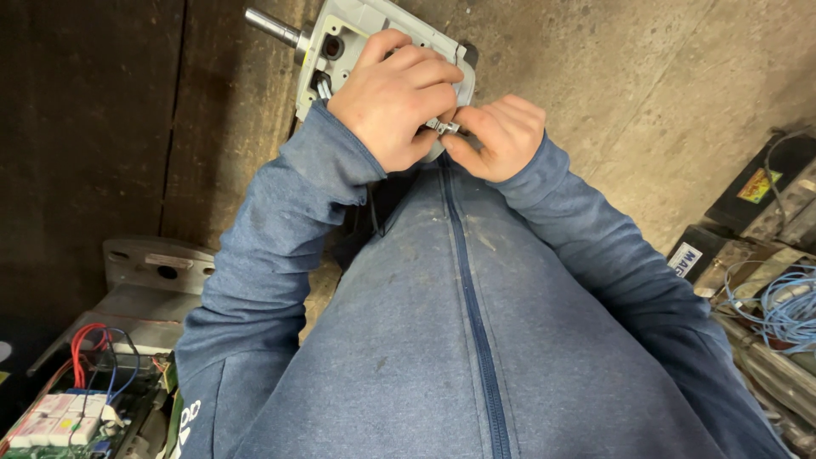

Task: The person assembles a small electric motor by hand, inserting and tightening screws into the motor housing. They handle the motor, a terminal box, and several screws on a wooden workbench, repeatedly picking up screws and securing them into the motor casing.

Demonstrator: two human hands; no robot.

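1. Far to the left of the grip, low in the view, sits a green circuit board with red and blue wires [81,399], and above it a grey metal bracket [157,268] lies on the concrete floor [646,93].
2. The left hand [393,98] wraps over a light grey metal housing with a protruding steel shaft [340,38]; its fingers are closed around the casing's edge, steadying it against the person's blue zip-up top [459,323].
3. Just right of that grip, the right hand [497,136] pinches a small silvery metal connector piece [444,127] between thumb and fingertips, touching the housing's lower edge.
4. Judging by this, a fitting step is under way at that edge; finishing it calls for fine alignment while the housing is kept from moving.
5. Well right of the grip lie dark box-shaped units [756,191] and a tangle of pale blue cable [778,310].
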